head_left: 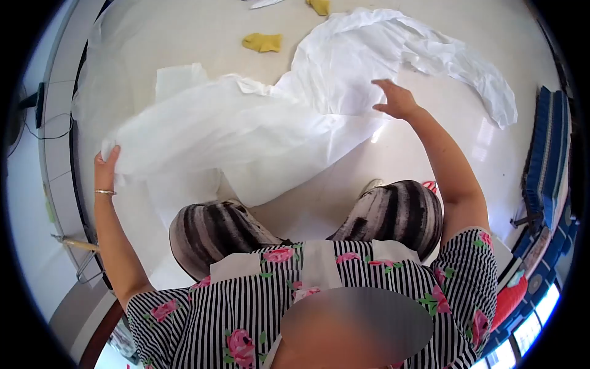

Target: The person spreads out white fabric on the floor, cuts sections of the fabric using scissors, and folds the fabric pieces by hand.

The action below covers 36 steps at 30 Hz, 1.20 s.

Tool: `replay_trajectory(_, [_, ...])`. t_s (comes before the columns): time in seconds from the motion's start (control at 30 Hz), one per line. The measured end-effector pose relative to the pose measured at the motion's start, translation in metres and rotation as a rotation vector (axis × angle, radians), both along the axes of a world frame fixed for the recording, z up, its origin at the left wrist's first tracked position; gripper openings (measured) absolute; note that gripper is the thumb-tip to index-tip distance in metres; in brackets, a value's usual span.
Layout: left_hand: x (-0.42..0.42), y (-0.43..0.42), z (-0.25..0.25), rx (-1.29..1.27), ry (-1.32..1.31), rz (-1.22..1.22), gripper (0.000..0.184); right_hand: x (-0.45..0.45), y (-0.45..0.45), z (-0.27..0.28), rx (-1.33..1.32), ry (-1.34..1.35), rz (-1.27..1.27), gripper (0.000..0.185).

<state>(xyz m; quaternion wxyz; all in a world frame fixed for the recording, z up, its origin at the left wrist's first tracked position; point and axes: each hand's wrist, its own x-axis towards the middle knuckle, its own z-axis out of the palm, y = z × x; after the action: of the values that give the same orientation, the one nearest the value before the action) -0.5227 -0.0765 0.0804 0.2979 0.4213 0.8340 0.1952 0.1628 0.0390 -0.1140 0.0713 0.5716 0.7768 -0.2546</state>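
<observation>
A long, thin white cloth (203,126) stretches across the pale floor in front of my knees, creased and partly see-through. My left hand (107,161) pinches its left end between thumb and fingers. The cloth rises from there as a smooth band toward the middle. My right hand (396,101) is over the right part of the cloth, thumb and fingers apart, holding nothing. Whether its fingertips touch the cloth I cannot tell. Beyond that hand, a crumpled stretch of the same cloth curves away to the right.
A yellow sock (263,42) lies on the tiled floor (227,37), and another yellow piece (319,6) is at the top edge. Blue folded fabric (546,141) stands along the right side. Something red and white (429,186) shows beside my right knee.
</observation>
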Motion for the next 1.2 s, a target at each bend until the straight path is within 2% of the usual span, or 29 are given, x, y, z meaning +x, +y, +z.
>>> replay_trajectory(0.03, [-0.008,0.001,0.013,0.016,-0.017,0.017,0.043,0.000,0.002,0.007,-0.037,-0.007,0.077,0.049])
replay_trajectory(0.13, [-0.026,-0.009,0.019,0.096,0.024,0.048,0.043,0.005,-0.006,-0.001,-0.198,-0.137,0.081,0.050])
replay_trajectory(0.17, [-0.030,-0.013,0.015,0.133,0.039,0.045,0.043,0.016,-0.013,-0.002,-0.146,-0.058,-0.075,0.045])
replay_trajectory(0.2, [-0.042,-0.016,0.009,0.094,0.161,0.067,0.045,0.032,-0.023,-0.001,-0.091,0.012,-0.238,0.040])
replay_trajectory(0.27, [-0.052,-0.022,-0.002,0.105,0.058,0.134,0.054,0.067,-0.049,-0.006,0.035,0.145,-0.567,0.033])
replay_trajectory(0.3, [-0.046,-0.020,0.001,0.040,0.090,0.129,0.060,0.100,-0.076,-0.030,0.205,0.262,-0.742,0.031])
replay_trajectory(0.33, [-0.069,-0.022,-0.013,0.034,0.201,0.257,0.053,0.128,-0.104,-0.038,0.192,0.128,-0.870,0.031])
replay_trajectory(0.37, [-0.115,-0.029,-0.026,0.004,0.029,0.240,0.054,0.149,-0.142,-0.048,0.211,0.036,-1.026,0.031])
replay_trajectory(0.43, [-0.131,-0.031,-0.034,0.037,-0.033,0.259,0.059,0.176,-0.226,-0.060,0.088,-0.161,-1.181,0.036])
replay_trajectory(0.47, [-0.101,-0.027,-0.019,0.033,-0.052,0.226,0.063,0.179,-0.258,-0.060,0.009,-0.192,-1.278,0.042])
replay_trajectory(0.53, [-0.093,-0.021,-0.005,0.003,0.116,0.318,0.064,0.170,-0.313,-0.066,-0.007,-0.218,-1.416,0.052])
replay_trajectory(0.6, [-0.099,-0.015,0.004,0.010,0.097,0.227,0.063,0.150,-0.327,-0.057,-0.060,-0.159,-1.509,0.055])
replay_trajectory(0.7, [-0.109,-0.005,0.011,0.059,0.041,0.124,0.063,0.144,-0.329,-0.071,-0.040,-0.223,-1.605,0.057])
replay_trajectory(0.73, [-0.107,-0.006,0.018,0.084,0.021,0.097,0.063,0.143,-0.315,-0.058,-0.065,-0.238,-1.634,0.057])
replay_trajectory(0.8, [-0.094,-0.003,0.036,0.039,0.025,0.133,0.065,0.136,-0.300,-0.059,0.395,-0.002,-1.549,0.044])
replay_trajectory(0.83, [-0.099,-0.004,0.038,0.097,0.042,0.147,0.066,0.171,-0.313,-0.113,0.453,0.090,-1.520,0.033])
replay_trajectory(0.87, [-0.113,-0.007,0.033,0.156,0.065,0.165,0.067,0.192,-0.325,-0.141,0.426,-0.065,-1.361,0.029])
replay_trajectory(0.9, [-0.125,-0.006,0.034,0.126,0.139,0.281,0.068,0.204,-0.331,-0.163,0.320,0.094,-1.606,0.029])
replay_trajectory(0.97, [-0.106,-0.006,0.040,0.185,0.169,0.162,0.068,0.179,-0.310,-0.118,0.280,-0.068,-1.598,0.040])
replay_trajectory(1.0, [-0.098,-0.006,0.043,0.181,0.173,0.141,0.066,0.179,-0.306,-0.115,0.145,-0.367,-1.641,0.046])
replay_trajectory(1.1, [-0.089,0.000,0.050,0.173,0.173,0.130,0.064,0.184,-0.312,-0.122,-0.084,-0.593,-1.583,0.048])
replay_trajectory(1.2, [-0.094,0.001,0.058,0.195,0.135,0.156,0.064,0.212,-0.325,-0.147,0.053,-0.254,-1.427,0.043])
